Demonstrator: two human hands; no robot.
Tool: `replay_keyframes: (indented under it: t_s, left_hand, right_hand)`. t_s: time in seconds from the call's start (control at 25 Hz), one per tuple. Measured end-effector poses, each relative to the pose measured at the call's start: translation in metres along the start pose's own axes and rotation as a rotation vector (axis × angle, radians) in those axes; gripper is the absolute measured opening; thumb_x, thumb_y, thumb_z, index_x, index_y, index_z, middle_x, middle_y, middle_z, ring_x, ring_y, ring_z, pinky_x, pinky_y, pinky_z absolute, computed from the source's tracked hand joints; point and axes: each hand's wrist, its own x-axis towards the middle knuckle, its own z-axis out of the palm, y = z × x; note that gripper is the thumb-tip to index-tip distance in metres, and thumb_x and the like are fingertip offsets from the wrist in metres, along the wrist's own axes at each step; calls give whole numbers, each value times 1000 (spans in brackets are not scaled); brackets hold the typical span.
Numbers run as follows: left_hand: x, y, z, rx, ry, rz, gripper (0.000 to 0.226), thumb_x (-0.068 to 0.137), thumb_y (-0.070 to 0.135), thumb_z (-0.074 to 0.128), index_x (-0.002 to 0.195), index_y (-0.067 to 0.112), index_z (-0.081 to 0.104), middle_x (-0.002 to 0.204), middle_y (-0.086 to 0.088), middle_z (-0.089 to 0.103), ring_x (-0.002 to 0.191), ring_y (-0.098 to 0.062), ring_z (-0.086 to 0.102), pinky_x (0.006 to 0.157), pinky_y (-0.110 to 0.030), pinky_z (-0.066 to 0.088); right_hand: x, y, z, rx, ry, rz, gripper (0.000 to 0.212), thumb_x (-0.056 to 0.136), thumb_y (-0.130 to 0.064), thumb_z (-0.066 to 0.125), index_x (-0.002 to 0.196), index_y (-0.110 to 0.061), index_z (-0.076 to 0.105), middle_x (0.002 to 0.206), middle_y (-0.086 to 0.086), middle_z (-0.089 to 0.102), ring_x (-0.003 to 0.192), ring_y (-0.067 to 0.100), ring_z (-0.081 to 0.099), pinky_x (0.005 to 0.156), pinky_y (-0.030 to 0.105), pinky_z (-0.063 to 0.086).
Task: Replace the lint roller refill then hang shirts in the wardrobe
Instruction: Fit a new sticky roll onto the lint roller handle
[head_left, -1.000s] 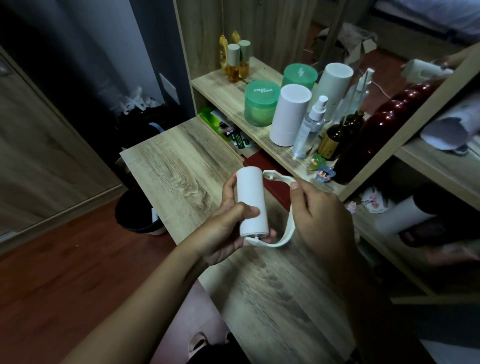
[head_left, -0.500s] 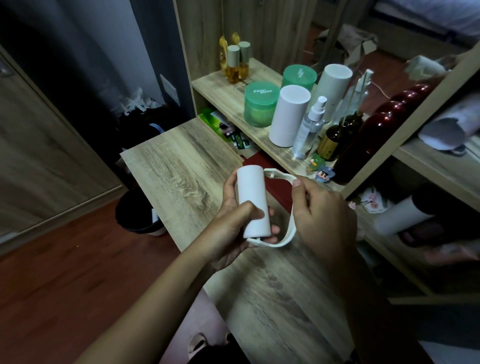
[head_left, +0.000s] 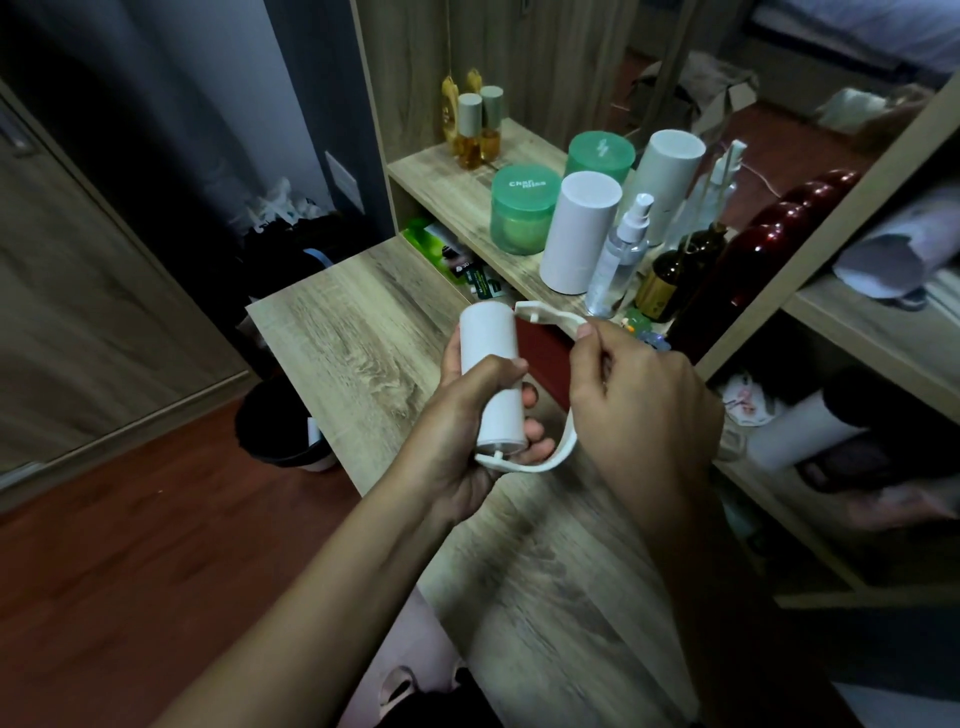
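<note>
**Roll and frame held together above the desk**

The left hand (head_left: 467, 431) was wrapped round the middle of the white cylindrical paper lint-roller refill (head_left: 491, 374), thumb across its front, holding it upright above the pale wood-grain desk (head_left: 343, 343). The right hand (head_left: 639, 405) pinched the upper arm of the curved white plastic roller frame (head_left: 545, 314). The frame's top end stood just beside the roll's upper end, and its bottom peg sat at the lower end. The roll looked light and easily dented, so I judged it best gripped round the middle. The frame seemed thin and springy, to be flexed gently near its tip.
</note>
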Motion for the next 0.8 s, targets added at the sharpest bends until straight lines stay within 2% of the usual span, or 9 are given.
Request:
replay_keyframes:
  t_s: [0.2,0.4,0.52,0.64,0.72,0.8]
  left_hand:
    - [-5,2,6,46,35,22,58,85,4,50,125,46,40,59,-5,53,38,-17,46,48,-28,50]
    - [-8,0,7,108,22,53,74,66,5,54,126,47,42,64,-7,54,42,-19,47,42,-22,46]
    - [-13,4,6,157,-31,84,71,66,6,54,118,52,44,68,-7,56,41,-21,49,43,-24,46]
    - [-20,13,4,251,-101,158,63,69,2,53,102,56,50,73,-10,52,44,-20,48,43,-26,45]
    - [-23,17,2,308,-119,219,64,69,0,54,104,55,50,76,-9,51,46,-16,49,44,-26,44]
    - [-26,17,1,373,-91,275,64,71,3,58,108,54,48,77,-6,53,46,-14,50,42,-25,44]
  right_hand:
    - [0,0,2,-7,-21,6,34,95,-38,34,99,-22,63,86,16,68,85,39,60,60,33,27]
    - [-2,2,0,-11,-26,-9,35,96,-37,33,106,-23,63,90,17,68,87,38,60,60,33,25]
    - [-4,4,-3,48,7,-39,29,94,-36,36,101,-24,62,82,14,68,81,38,60,58,33,26]
    - [-6,8,-3,231,-64,-100,28,93,-38,34,92,-23,57,65,3,61,66,28,55,54,35,31]
    - [-8,12,0,346,-110,-161,29,91,-43,27,81,-24,47,57,-1,55,56,21,53,52,38,36]
    - [-10,13,3,365,-125,-167,25,91,-43,25,77,-27,36,51,-5,44,51,16,47,50,37,34]
